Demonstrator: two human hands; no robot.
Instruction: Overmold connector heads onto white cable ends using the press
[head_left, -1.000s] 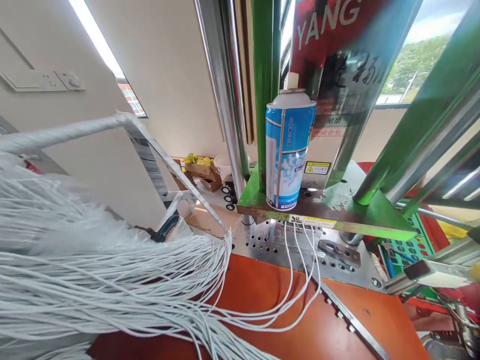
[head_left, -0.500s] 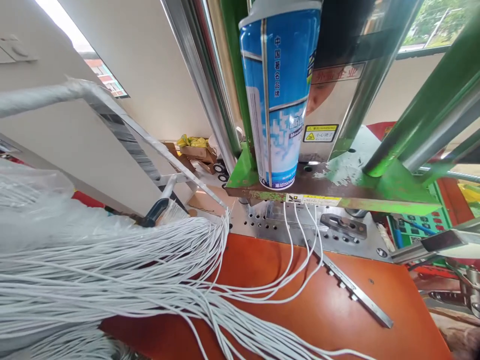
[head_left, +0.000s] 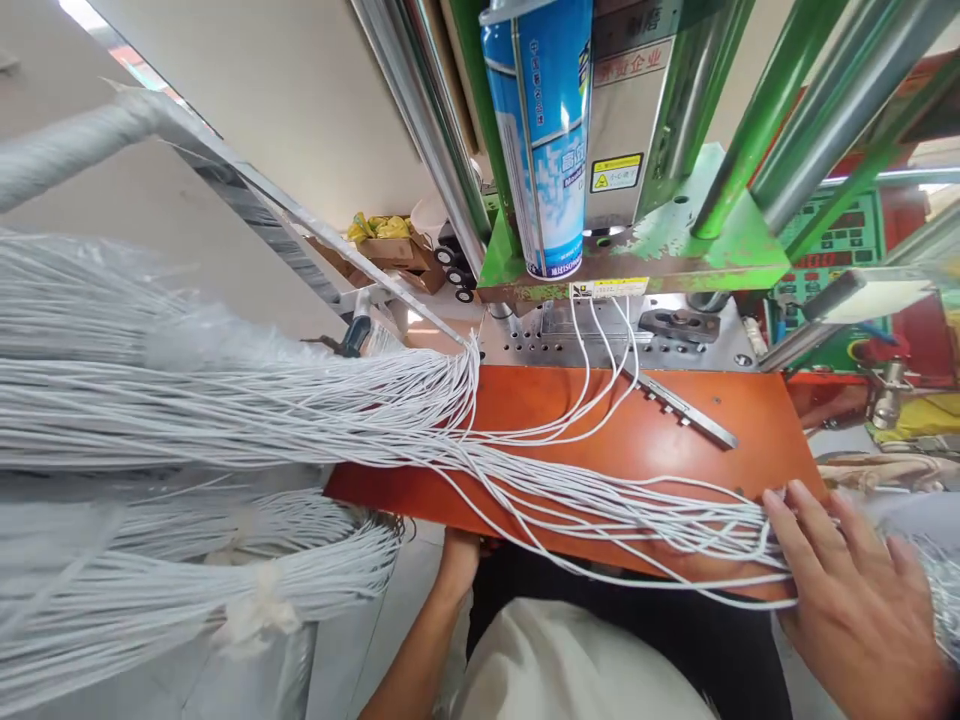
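Note:
A bundle of thin white cables (head_left: 585,487) runs from the left across an orange tabletop (head_left: 765,420). My right hand (head_left: 847,590) lies over the right ends of that bundle, fingers stretched out and slightly spread. My left hand (head_left: 459,555) reaches beneath the front edge of the tabletop, where its fingers are hidden. Three cables curve away and pass under the green press plate (head_left: 697,262). A narrow metal bar (head_left: 694,415) with small white pieces along one side rests on the tabletop, beyond my right hand.
On the press plate stands a blue spray can (head_left: 551,160). A steel base with holes (head_left: 525,345) lies behind the tabletop. At left, a wrapped rail (head_left: 262,190) rises above more cables, with tied bundles (head_left: 315,590) lower down. A green control panel (head_left: 832,250) is at right.
The view has tilted down and shifted, so both my hands and my lap now show. My right hand has come onto the cable ends. The three cables under the plate look unchanged.

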